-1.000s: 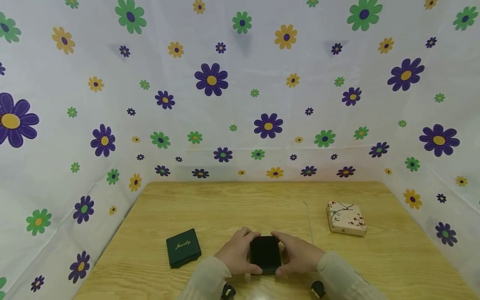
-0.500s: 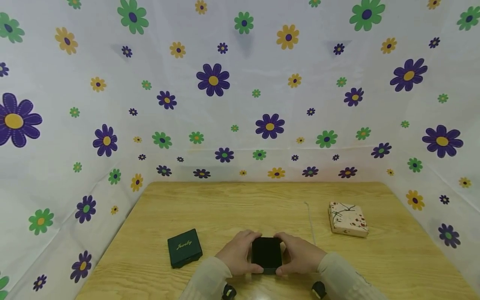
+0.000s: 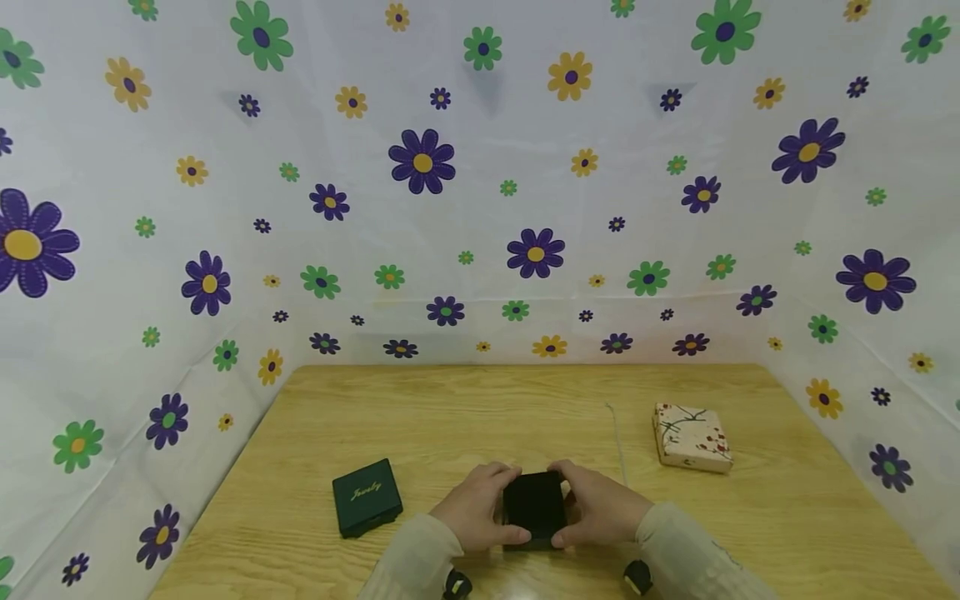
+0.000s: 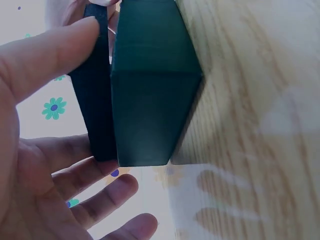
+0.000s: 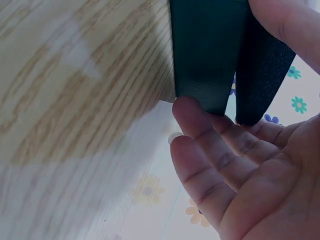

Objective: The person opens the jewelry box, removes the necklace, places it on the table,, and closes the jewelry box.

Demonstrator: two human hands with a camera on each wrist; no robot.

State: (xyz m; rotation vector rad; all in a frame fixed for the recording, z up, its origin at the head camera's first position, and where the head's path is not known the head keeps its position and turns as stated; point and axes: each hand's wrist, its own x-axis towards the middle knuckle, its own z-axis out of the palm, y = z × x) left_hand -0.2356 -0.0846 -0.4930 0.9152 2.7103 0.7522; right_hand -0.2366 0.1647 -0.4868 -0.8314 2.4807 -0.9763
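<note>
The black foam pad point(image 3: 534, 500) sits just over the open top of the dark green box base point(image 4: 152, 107) on the wooden table point(image 3: 480, 417), though whether their edges touch is unclear. The left hand point(image 3: 477, 508) and right hand point(image 3: 600, 505) each pinch it between thumb and fingers along opposite sides. It should prove light, slightly springy and unlikely to slip, best held by its side edges near the corners, while the base looks like stiff, easily dented card.

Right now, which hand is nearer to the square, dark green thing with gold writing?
Left. The left hand is to the right of the square, dark green thing with gold writing, not touching it. The right hand is farther, beyond the black square pad.
</note>
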